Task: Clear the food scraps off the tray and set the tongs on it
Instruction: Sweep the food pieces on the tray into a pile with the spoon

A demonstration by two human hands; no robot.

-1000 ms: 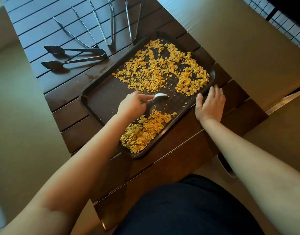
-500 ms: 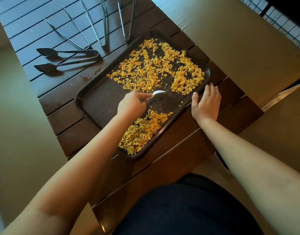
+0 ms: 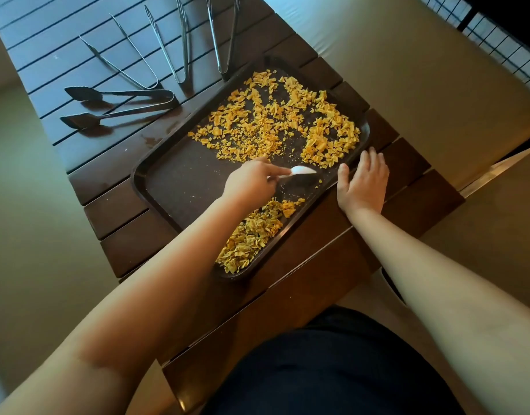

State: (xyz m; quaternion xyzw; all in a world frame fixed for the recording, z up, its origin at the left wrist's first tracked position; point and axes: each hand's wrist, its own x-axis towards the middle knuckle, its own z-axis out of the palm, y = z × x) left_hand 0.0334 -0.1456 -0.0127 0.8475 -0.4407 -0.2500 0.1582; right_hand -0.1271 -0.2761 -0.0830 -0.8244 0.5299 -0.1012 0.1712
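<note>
A dark brown tray (image 3: 180, 187) lies at an angle on the slatted wooden table (image 3: 114, 202). Yellow food scraps (image 3: 275, 115) cover its far half, and a heap of scraps (image 3: 251, 235) sits at its near corner. My left hand (image 3: 251, 181) grips a white spoon (image 3: 302, 170) over the tray's middle, its bowl pointing right, just short of the far scraps. My right hand (image 3: 364, 181) rests flat against the tray's right rim, fingers straight. Several metal tongs (image 3: 180, 43) lie on the table beyond the tray, among them black-tipped tongs (image 3: 117, 106) at the left.
The table's near edge (image 3: 287, 324) is close to my body. Pale floor surrounds the table on the left and right. A wire grille (image 3: 497, 40) stands at the far right.
My left hand has carried the spoon up and right across the tray toward the far scraps. My right hand stays on the rim. The camera has shifted slightly.
</note>
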